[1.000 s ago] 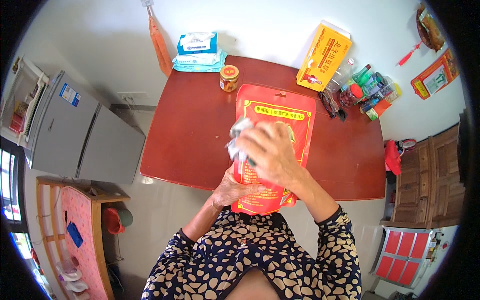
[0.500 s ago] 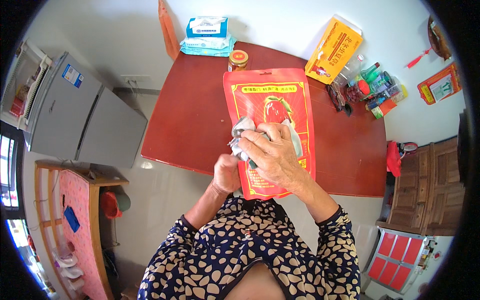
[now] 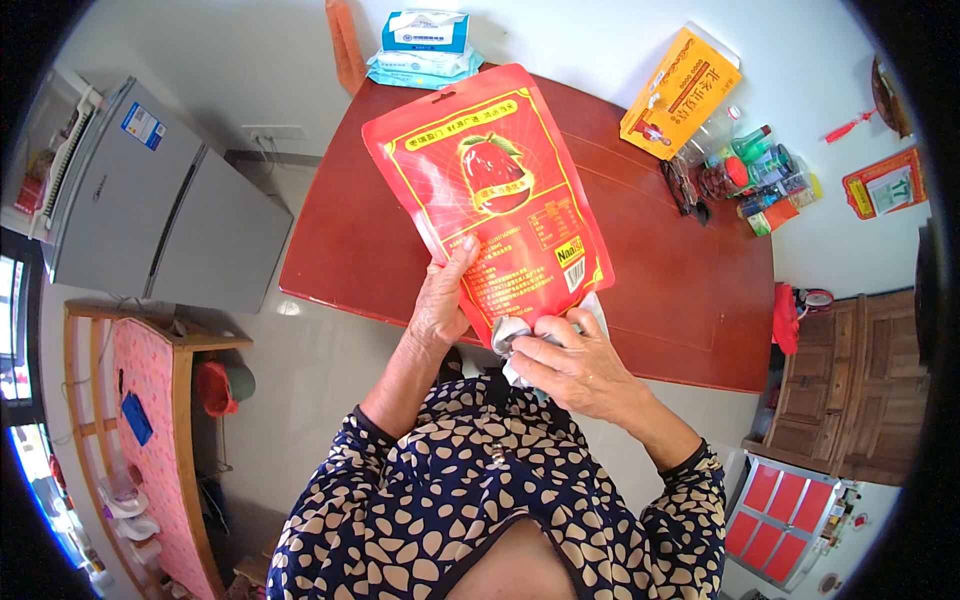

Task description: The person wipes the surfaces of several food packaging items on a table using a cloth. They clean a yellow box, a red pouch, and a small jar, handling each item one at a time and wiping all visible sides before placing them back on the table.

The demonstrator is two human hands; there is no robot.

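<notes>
My left hand [image 3: 445,292] grips the lower left edge of a red pouch [image 3: 520,245], its thumb lying over the front. The pouch is tilted, top toward the far left, and bears a picture of a red fruit with yellow borders. At the pouch's lower end, my right hand [image 3: 570,362] is closed on a crumpled whitish cloth [image 3: 512,335], pressed against the bottom edge. Part of the cloth hangs out beside the fingers. The pouch's back and my left fingers behind it are hidden.
Beneath is a dark red table [image 3: 660,280]. Wipe and tissue packs [image 3: 425,50] stand at its far left; a yellow box [image 3: 680,95], bottles and jars [image 3: 765,175] and dark glasses [image 3: 685,190] are at the far right. A grey fridge [image 3: 150,200] stands left.
The pouch has tilted, its top going left and farther away. My left hand has moved onto its left edge. My right hand has slid with the cloth from the pouch's middle to its bottom edge.
</notes>
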